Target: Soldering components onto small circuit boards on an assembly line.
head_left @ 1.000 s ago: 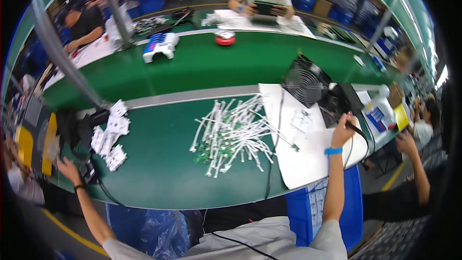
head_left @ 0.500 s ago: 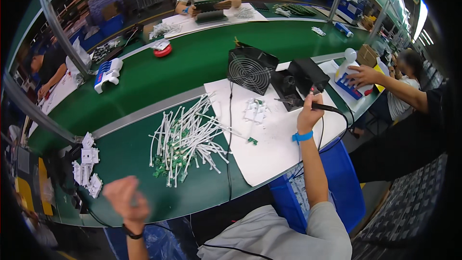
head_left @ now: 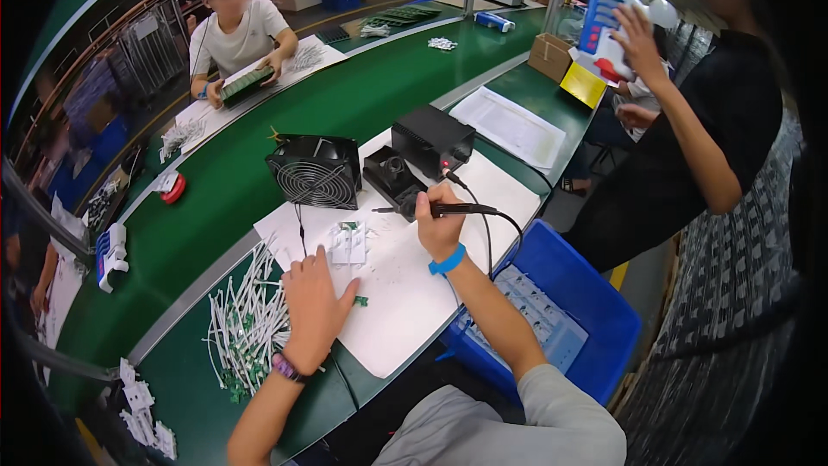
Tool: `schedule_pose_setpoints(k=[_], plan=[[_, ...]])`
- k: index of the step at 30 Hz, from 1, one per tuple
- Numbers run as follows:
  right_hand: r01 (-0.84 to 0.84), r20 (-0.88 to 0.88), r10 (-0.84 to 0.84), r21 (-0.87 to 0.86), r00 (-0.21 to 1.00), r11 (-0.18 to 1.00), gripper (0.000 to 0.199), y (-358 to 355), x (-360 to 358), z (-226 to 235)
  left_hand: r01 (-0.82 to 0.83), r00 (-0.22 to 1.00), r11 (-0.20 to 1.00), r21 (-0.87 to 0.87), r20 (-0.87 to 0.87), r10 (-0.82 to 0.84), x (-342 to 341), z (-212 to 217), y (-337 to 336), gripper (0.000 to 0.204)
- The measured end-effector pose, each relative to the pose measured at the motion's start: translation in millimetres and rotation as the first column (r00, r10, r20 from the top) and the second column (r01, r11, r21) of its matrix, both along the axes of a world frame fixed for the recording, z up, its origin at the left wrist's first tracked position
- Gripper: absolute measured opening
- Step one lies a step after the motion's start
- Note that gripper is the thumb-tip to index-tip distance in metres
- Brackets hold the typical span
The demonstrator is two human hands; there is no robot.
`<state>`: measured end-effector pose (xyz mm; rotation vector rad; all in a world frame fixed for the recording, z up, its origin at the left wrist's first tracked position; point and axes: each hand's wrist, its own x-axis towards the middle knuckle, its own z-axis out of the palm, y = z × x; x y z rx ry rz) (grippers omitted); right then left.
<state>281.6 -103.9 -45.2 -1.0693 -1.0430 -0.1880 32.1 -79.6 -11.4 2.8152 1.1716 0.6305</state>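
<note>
My right hand (head_left: 440, 229) grips a black soldering iron (head_left: 470, 209), its tip pointing left over white paper (head_left: 405, 293). Fingers stretched out, my left hand (head_left: 315, 298) reaches over the paper's left edge, fingertips just short of a white plastic part (head_left: 348, 244) with a green edge. Close to its thumb lies a small green circuit board (head_left: 361, 301). A pile of white cables (head_left: 250, 315) with green boards spreads to the left of that hand, which partly covers it. Beyond the white part stand a black fan (head_left: 315, 173) and a black iron holder (head_left: 392, 174).
A black power unit (head_left: 431, 138) stands behind the holder. Below the table's right edge is a blue bin (head_left: 604, 324) of flat parts. White plastic parts (head_left: 138, 414) lie lower left. A person in black (head_left: 681, 147) holds up a blue-white device (head_left: 599, 30); another sits across the belt (head_left: 388, 78).
The view has swung right. My left hand has moved from the table's near edge to the paper beside the white part. The person on the right has lifted the blue-white device.
</note>
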Motion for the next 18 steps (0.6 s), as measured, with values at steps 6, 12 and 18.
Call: schedule_pose_setpoints(k=[6, 12, 18], plan=[[0.015, -0.03, -0.014, 0.046, 0.999, 0.999, 0.023, -1, 1, -3, -0.177, 0.984, 0.981, 0.079, 0.044, 0.174, 40, -39, 29, 0.068], [-0.005, -0.087, 0.009, 0.054, 0.996, 0.999, 0.027, -4, -1, 0, -0.139, 0.971, 0.99, 0.027, 0.202, 0.131, 34, -45, 33, 0.058], [0.036, -0.098, -0.03, 0.059, 0.995, 0.998, 0.026, -4, -3, 5, 0.0, 0.939, 0.994, -0.106, 0.342, 0.037, 33, -41, 24, 0.056]])
